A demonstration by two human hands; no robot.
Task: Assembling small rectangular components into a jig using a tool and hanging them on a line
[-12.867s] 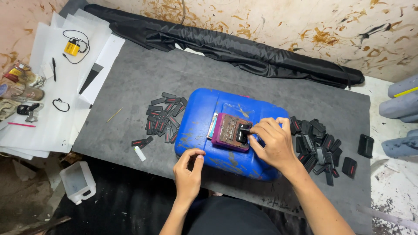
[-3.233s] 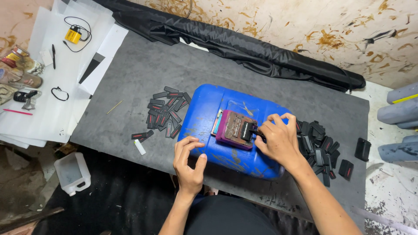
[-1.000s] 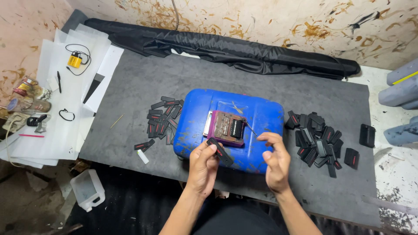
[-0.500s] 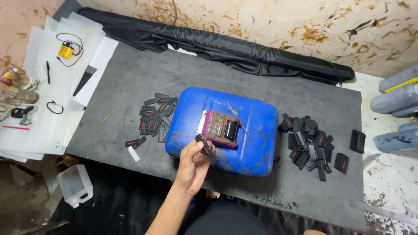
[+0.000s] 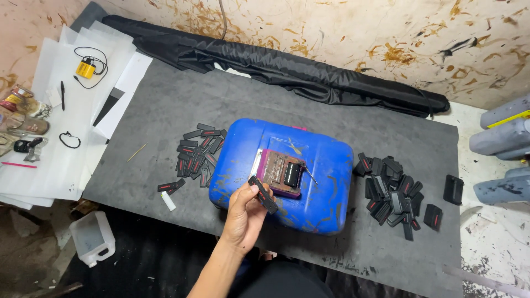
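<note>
Off the grey mat (image 5: 165, 110)'s left edge: white paper sheets (image 5: 72, 138) carrying a yellow battery with black wire (image 5: 85, 69), a pen (image 5: 62, 95) and small clutter. Below the mat's near left corner, a clear plastic jug (image 5: 93, 237). Near the mat's left middle, a pile of small black pieces (image 5: 197, 154), with two strays and a white stub (image 5: 168, 201) just beside its near side. At mat centre, a blue jerrycan (image 5: 326, 182) lying flat, with a purple-framed jig (image 5: 282, 175) on top. Left hand (image 5: 245, 212) raised over the jerrycan's near left corner, fingers closed narrowly on a slim black piece (image 5: 263, 194) marked with red, tilted diagonally, its upper end beside the jig; forearm rising from the bottom edge, wrist straight. Right hand out of sight. Open grey mat ahead of the jerrycan up to a long black fabric bundle (image 5: 287, 66) along the far edge. Right of the jerrycan, a second heap of black pieces (image 5: 395, 190), two lying apart toward the right edge. Grey cylinders (image 5: 502, 132) beyond the mat's right edge.
</note>
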